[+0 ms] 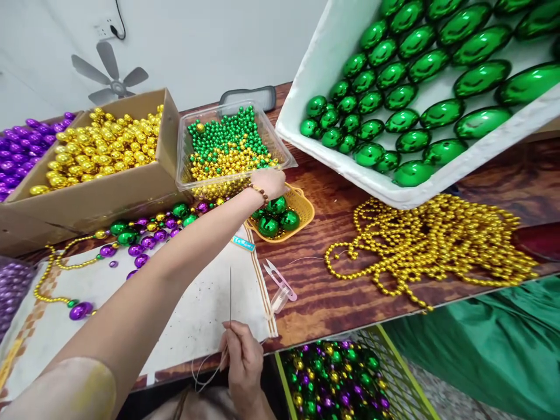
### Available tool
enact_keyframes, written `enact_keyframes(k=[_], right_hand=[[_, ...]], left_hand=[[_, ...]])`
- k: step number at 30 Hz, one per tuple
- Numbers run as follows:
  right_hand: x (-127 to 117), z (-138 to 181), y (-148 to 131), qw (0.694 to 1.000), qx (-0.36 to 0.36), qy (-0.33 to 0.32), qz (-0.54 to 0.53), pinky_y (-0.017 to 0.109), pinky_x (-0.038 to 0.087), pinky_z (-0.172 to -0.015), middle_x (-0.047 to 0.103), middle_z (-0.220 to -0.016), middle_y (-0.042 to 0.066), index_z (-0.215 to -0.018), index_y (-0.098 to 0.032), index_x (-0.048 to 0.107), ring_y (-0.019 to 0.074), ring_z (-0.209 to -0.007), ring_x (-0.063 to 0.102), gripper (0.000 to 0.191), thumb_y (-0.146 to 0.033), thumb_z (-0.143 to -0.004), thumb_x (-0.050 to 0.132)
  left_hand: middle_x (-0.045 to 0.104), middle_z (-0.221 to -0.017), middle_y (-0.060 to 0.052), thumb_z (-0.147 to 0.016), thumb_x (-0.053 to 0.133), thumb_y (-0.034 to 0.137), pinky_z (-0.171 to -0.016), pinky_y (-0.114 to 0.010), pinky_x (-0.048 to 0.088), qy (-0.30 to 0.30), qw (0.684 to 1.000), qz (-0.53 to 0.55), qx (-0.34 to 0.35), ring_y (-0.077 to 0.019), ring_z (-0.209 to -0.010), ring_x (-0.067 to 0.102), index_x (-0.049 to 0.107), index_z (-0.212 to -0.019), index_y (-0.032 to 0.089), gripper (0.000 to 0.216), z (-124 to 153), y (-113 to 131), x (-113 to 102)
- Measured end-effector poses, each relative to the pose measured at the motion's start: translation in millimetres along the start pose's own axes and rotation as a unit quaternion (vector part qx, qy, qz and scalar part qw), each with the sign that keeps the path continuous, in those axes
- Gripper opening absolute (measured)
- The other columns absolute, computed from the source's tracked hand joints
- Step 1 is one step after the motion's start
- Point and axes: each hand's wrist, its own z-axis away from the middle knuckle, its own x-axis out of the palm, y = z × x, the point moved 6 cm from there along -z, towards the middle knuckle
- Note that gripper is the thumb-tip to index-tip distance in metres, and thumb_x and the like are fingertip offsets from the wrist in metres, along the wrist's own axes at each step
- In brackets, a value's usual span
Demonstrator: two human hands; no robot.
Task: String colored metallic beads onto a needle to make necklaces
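Left hand (pixel 269 181) is hovering over the yellow basket (pixel 303 211), its grip indiscernible; right hand (pixel 242 361) is pinching the needle (pixel 230 291).

I record a white foam tray (pixel 332 64) filled with glossy green oval beads (pixel 441 114). The cardboard box (pixel 87 198) is plain brown and its gold beads (pixel 100 146) are bright. The purple beads (pixel 21 146) are metallic. The clear tub (pixel 280 151) shows small green beads over gold. The basket (pixel 304 213) is yellow weave, and its green balls (pixel 275 219) are mirror-shiny. The table (pixel 332 291) is reddish-brown with dark grain. The cloth (pixel 196 303) is white and speckled, with a tan chequered border. The mixed strand (pixel 144 233) runs purple, green and gold. The heaped strand (pixel 437 245) is all gold. The snips (pixel 280 280) are pink, the needle (pixel 230 291) grey, the crate (pixel 406 379) lime and the fabric (pixel 494 338) green.
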Motion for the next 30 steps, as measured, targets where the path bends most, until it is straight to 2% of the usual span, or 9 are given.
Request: enact_keyframes(k=[6, 8, 10, 13, 16, 19, 24, 28, 30], right_hand=[[0.9, 3.3, 5.1, 1.0, 0.009, -0.001, -0.003, 0.021, 0.042, -0.045, 0.051, -0.054, -0.006, -0.104, -0.021, 0.066, 0.009, -0.039, 0.048, 0.025, -0.025, -0.104, 0.041], [0.7, 3.5, 5.5, 1.0, 0.012, -0.002, 0.0, 0.021, 0.042, -0.044, 0.052, -0.055, -0.006, -0.104, -0.021, 0.066, 0.0087, -0.04, 0.049, 0.025, -0.025, -0.104, 0.041], [0.3, 3.2, 5.1, 1.0, 0.012, -0.003, 0.004, 0.02, 0.041, -0.044, 0.053, -0.056, -0.006, -0.104, -0.021, 0.066, 0.0082, -0.04, 0.048, 0.026, -0.025, -0.104, 0.04], [0.0, 2.3, 3.4, 1.0, 0.005, -0.005, 0.001, 0.019, 0.041, -0.043, 0.054, -0.057, -0.006, -0.104, -0.021, 0.066, 0.0073, -0.038, 0.047, 0.025, -0.025, -0.104, 0.04], [-0.7, 1.2, 2.9, 1.0, 0.006, -0.002, -0.006, 0.019, 0.042, -0.042, 0.057, -0.06, -0.005, -0.104, -0.02, 0.066, 0.0068, -0.037, 0.048, 0.025, -0.026, -0.105, 0.041], [-2.0, 0.1, 1.9, 1.0, 0.0, 0.002, -0.007, 0.019, 0.042, -0.04, 0.059, -0.061, -0.004, -0.104, -0.019, 0.066, 0.0071, -0.037, 0.05, 0.025, -0.027, -0.104, 0.042], [-3.2, 0.0, 4.6, 1.0, -0.002, 0.021, 0.0, 0.019, 0.042, -0.038, 0.062, -0.064, -0.003, -0.102, -0.018, 0.068, 0.0074, -0.037, 0.052, 0.023, -0.028, -0.103, 0.047], [-0.5, 0.0, 4.2, 0.999, 0.021, 0.044, -0.013, 0.02, 0.042, -0.037, 0.062, -0.061, -0.003, -0.1, -0.017, 0.068, 0.0083, -0.037, 0.051, 0.021, -0.032, -0.099, 0.053], [-4.3, -5.2, -4.9, 0.995, 0.031, 0.094, -0.025, 0.02, 0.042, -0.039, 0.06, -0.06, -0.003, -0.098, -0.017, 0.067, 0.009, -0.04, 0.051, 0.019, -0.033, -0.097, 0.056]], left_hand=[[0.068, -0.129, -0.02, -0.073, 0.082, 0.041, -0.098, -0.045, 0.055, -0.111, 0.993, -0.044, 0.007, -0.0357, -0.118, 0.066, 0.068, -0.131, 0.017, 0.064, -16.9, 14.1, 14.3], [0.069, -0.127, -0.02, -0.072, 0.082, 0.037, -0.097, -0.044, 0.055, -0.119, 0.992, -0.035, 0.007, -0.0358, -0.116, 0.067, 0.068, -0.129, 0.016, 0.063, -15.5, 15.6, 15.7], [0.07, -0.124, -0.021, -0.075, 0.079, 0.034, -0.095, -0.044, 0.055, -0.101, 0.995, -0.005, 0.015, -0.0357, -0.115, 0.067, 0.07, -0.124, 0.013, 0.054, -10.2, 13.3, 13.7], [0.067, -0.127, -0.02, -0.08, 0.074, 0.03, -0.103, -0.046, 0.051, -0.003, 0.991, 0.098, 0.095, -0.0348, -0.121, 0.063, 0.067, -0.123, 0.012, 0.047, 9.4, 5.3, 3.2], [0.056, -0.143, -0.015, -0.08, 0.074, 0.025, -0.115, -0.047, 0.041, 0.139, 0.936, 0.249, 0.206, -0.0306, -0.134, 0.053, 0.054, -0.14, 0.019, 0.063, 53.0, -14.7, -11.0], [0.053, -0.147, -0.013, -0.082, 0.075, 0.029, -0.115, -0.048, 0.041, 0.213, 0.863, 0.384, 0.249, -0.0284, -0.134, 0.052, 0.045, -0.148, 0.026, 0.072, 112.9, -45.1, -12.4], [0.054, -0.144, -0.009, -0.086, 0.074, 0.031, -0.108, -0.043, 0.048, 0.217, 0.789, 0.548, 0.172, -0.0256, -0.129, 0.056, 0.052, -0.142, 0.033, 0.06, 204.4, -84.6, 11.9], [0.056, -0.141, -0.008, -0.086, 0.074, 0.034, -0.103, -0.04, 0.053, 0.222, 0.711, 0.656, 0.121, -0.0237, -0.123, 0.06, 0.057, -0.137, 0.033, 0.053, 254.6, -104.3, 34.3], [0.056, -0.14, -0.008, -0.086, 0.075, 0.034, -0.103, -0.039, 0.053, 0.243, 0.706, 0.657, 0.106, -0.0235, -0.124, 0.059, 0.058, -0.136, 0.034, 0.052, 275.7, -112.8, 40.4]])
